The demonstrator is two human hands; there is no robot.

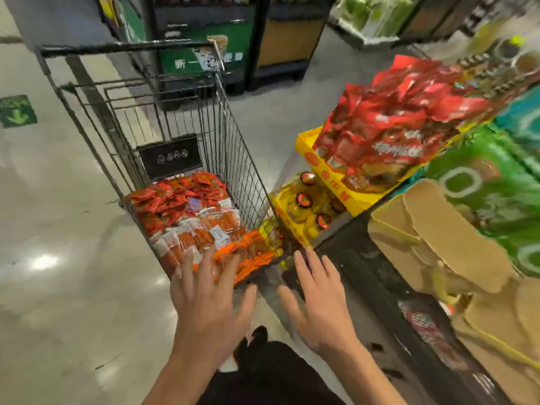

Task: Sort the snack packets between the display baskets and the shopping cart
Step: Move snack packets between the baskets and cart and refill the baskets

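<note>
A black wire shopping cart [233, 133] stands ahead of me on the shop floor. Its bottom holds several small snack packets [187, 211], red ones at the far end, clear and orange ones nearer. My left hand [207, 302] hovers with spread fingers over the cart's near end and holds nothing. My right hand [321, 302] is spread beside the cart's near right corner, also holding nothing. To the right, a yellow display tray [336, 182] carries a heap of large red snack bags [391, 127].
Below the red bags sits a yellow box [295, 211] of jars with red lids. Green packs [491, 188] and brown cardboard [450, 238] fill the display at right. A dark shelf unit [204, 54] stands behind the cart. Polished floor stretches to the left.
</note>
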